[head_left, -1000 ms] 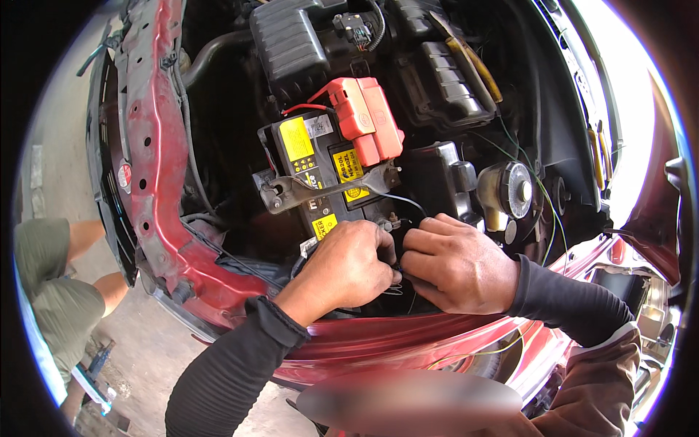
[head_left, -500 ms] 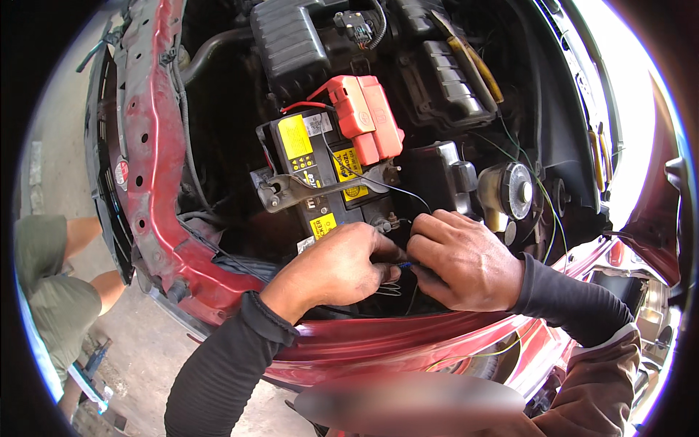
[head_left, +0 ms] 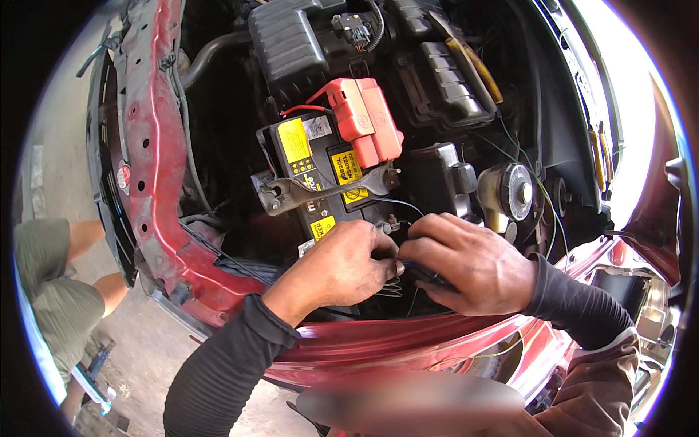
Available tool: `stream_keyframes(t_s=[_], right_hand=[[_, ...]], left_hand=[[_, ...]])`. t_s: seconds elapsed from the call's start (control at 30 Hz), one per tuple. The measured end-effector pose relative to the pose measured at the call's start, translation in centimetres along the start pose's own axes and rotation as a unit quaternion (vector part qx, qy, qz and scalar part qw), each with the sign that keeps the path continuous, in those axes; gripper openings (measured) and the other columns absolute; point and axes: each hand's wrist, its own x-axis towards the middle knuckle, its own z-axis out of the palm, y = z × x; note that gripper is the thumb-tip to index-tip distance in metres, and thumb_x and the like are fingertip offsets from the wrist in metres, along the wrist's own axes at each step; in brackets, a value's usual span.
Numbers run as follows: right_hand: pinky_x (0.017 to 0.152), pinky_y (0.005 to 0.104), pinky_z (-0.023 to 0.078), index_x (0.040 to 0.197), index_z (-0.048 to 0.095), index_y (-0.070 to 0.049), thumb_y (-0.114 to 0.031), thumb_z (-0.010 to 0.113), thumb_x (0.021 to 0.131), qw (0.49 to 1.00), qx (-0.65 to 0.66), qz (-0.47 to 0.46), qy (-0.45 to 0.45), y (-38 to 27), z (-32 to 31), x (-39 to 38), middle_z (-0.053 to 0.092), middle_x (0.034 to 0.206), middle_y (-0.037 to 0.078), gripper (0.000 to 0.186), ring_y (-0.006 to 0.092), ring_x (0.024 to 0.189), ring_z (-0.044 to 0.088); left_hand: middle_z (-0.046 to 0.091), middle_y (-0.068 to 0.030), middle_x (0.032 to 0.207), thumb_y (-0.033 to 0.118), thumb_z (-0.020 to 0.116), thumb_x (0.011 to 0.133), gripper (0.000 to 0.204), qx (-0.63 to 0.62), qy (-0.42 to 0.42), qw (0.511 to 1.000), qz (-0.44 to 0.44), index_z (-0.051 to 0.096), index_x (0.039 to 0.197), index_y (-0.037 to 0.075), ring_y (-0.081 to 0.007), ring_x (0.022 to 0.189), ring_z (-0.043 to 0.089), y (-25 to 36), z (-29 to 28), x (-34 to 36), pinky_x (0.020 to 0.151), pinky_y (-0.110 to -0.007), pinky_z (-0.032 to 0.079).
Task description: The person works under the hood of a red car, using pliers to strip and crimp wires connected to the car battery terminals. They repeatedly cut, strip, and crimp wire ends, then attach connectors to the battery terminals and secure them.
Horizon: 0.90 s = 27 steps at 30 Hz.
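Note:
Over the near edge of an open engine bay, my left hand [head_left: 338,266] and my right hand [head_left: 470,266] work close together, both closed in a pinch. Between their fingertips shows a bit of thin wire with a small blue part, mostly hidden by the fingers. A loose grey wire [head_left: 400,202] curves from the battery top to my right hand's fingers, and thin loops of wire [head_left: 391,290] hang below my left fingertips. Just beyond my hands sits the car battery [head_left: 313,164], with a red terminal cover [head_left: 366,120] and a metal hold-down bracket [head_left: 320,191] across it.
Yellow-handled pliers [head_left: 477,62] lie on the black box at the back right. A round-capped reservoir [head_left: 515,191] stands right of my right hand, with green and yellow wires [head_left: 547,204] beside it. The red front panel [head_left: 156,146] borders the left. Another person's leg [head_left: 84,244] shows there.
The grey wire that lay across the battery top has been drawn back into a short curve. My right hand has shifted slightly right and its fingers have turned; my left hand stays nearly in place.

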Motion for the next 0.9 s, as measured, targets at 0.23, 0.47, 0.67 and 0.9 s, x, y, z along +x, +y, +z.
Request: stream_keyframes(t_s=[0.23, 0.47, 0.67, 0.9], right_hand=[[0.099, 0.0443, 0.056, 0.134, 0.06, 0.001, 0.002, 0.077, 0.074, 0.996, -0.016, -0.086, 0.026, 0.9, 1.7, -0.2, 0.063, 0.122, 0.017, 0.063, 0.037, 0.114, 0.063], [0.094, 0.0484, 0.053, 0.134, 0.063, -0.005, -0.005, 0.083, 0.077, 0.988, 0.003, 0.045, 0.148, 0.4, -0.9, -3.2, 0.06, 0.126, 0.018, 0.061, 0.0415, 0.111, 0.063], [0.079, 0.0512, 0.056, 0.105, 0.064, -0.005, -0.015, 0.074, 0.089, 0.989, 0.035, 0.089, 0.113, 0.7, 0.6, -3.6, 0.067, 0.091, 0.014, 0.021, 0.039, 0.089, 0.069], [0.078, 0.0496, 0.057, 0.108, 0.067, -0.003, -0.012, 0.074, 0.092, 0.986, 0.081, 0.084, 0.117, 1.5, 1.4, -2.0, 0.072, 0.094, 0.018, 0.02, 0.0417, 0.092, 0.071]], left_hand=[[0.074, -0.0269, 0.087, 0.014, 0.076, 0.088, 0.023, 0.035, -0.012, 0.999, 0.007, 0.079, 0.104, -0.002, -0.0369, 0.081, 0.075, 0.1, 0.1, -0.2, 0.076, -0.045, 0.056], [0.073, -0.0047, 0.082, 0.002, 0.069, 0.098, 0.014, -0.091, -0.082, 0.99, -0.063, 0.078, 0.108, -0.001, -0.0125, 0.075, 0.07, 0.1, -1.2, -0.5, 0.071, -0.03, 0.056], [0.076, -0.0035, 0.1, 0.01, 0.078, 0.097, 0.031, -0.159, -0.079, 0.981, -0.077, 0.07, 0.125, 0.001, -0.0095, 0.088, 0.067, 1.0, -1.2, -1.2, 0.078, -0.028, 0.055], [0.076, -0.0078, 0.111, 0.018, 0.083, 0.096, 0.053, -0.226, 0.139, 0.964, 0.001, 0.059, 0.141, 0.003, -0.0086, 0.091, 0.067, 2.6, 1.2, -3.4, 0.075, -0.024, 0.053]])
